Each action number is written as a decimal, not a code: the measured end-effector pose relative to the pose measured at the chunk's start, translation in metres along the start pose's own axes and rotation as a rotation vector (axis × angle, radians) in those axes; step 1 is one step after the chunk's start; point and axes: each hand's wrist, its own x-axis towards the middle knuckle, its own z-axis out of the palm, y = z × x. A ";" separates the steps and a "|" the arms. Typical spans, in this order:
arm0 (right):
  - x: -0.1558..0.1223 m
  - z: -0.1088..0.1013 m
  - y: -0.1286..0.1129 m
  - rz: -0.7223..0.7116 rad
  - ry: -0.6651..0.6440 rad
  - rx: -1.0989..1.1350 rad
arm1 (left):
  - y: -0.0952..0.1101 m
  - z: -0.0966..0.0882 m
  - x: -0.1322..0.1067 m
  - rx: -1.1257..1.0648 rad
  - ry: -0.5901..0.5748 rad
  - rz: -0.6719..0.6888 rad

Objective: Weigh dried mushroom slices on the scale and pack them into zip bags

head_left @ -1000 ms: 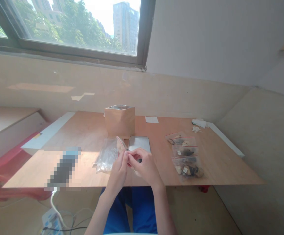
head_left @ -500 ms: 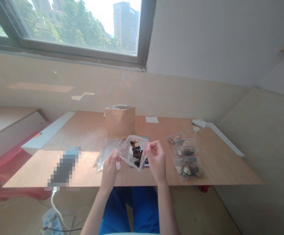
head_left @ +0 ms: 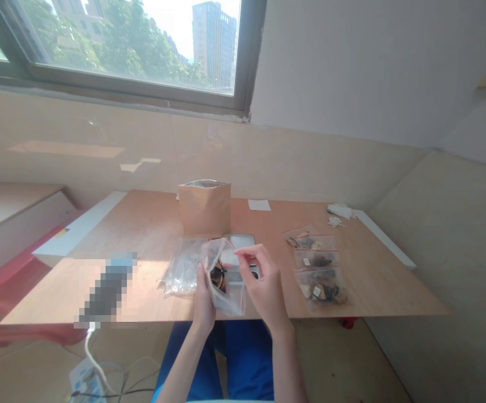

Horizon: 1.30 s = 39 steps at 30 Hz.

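Note:
My left hand (head_left: pixel 204 299) is closed on the side of a clear zip bag (head_left: pixel 231 302) with a red seal line. Dark brown and tan dried pieces (head_left: pixel 217 277) sit in the bag, which is now tilted. To its right, the thumb and forefinger of my right hand (head_left: pixel 265 285) are pinched together beside the bag's upper part; whether a bit of film is between them I cannot make out. Behind the bag lies a flat scale-like device (head_left: pixel 243 240) with a pale top, partly covered by the bag and my right hand.
A brown paper pouch (head_left: pixel 204 210) stands with its top open behind the scale. Clear plastic bags (head_left: pixel 179 268) lie at left, near a pixelated object (head_left: pixel 108 288) with a white cable. Several filled zip bags (head_left: pixel 320 285) overlap at right. White paper (head_left: pixel 259 205) lies farther back.
The zip bag, earlier stretched upright between both hands, has turned and dropped lower. My left hand has moved right to grasp its side; my right hand has shifted off its right corner.

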 end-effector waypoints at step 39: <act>-0.008 0.076 0.053 0.082 -0.224 -0.037 | -0.010 -0.029 0.023 0.235 0.306 0.068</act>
